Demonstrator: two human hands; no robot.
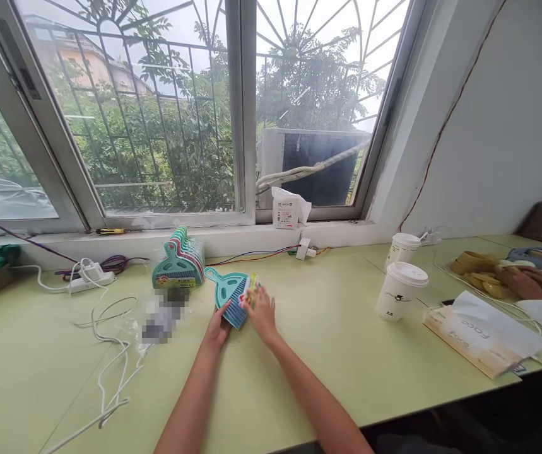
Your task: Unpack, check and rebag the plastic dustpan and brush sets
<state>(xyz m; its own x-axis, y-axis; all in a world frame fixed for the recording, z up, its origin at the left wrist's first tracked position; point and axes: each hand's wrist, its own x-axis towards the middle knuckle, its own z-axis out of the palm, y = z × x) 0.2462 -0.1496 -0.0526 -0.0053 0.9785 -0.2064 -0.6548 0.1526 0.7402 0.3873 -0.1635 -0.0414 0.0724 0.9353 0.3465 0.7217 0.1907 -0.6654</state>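
A teal dustpan and brush set (226, 290) lies tilted over the light green table, its handle pointing away to the left. My left hand (217, 326) holds its lower left edge, thumb on the front. Against the right side of the set, my right hand (261, 314) touches a colourful label card (250, 289); whether its fingers pinch the card is too small to tell. Just left of the set, a row of similar dustpans (178, 261) stands packed together, teal in front with red and green ones behind.
White cables and a power strip (91, 280) lie at the left. Two lidded white cups (400, 290) stand right of my hands, beside a tissue pack (483, 331). Another person's hand (524, 284) rests near yellow items at the far right. Windows line the back.
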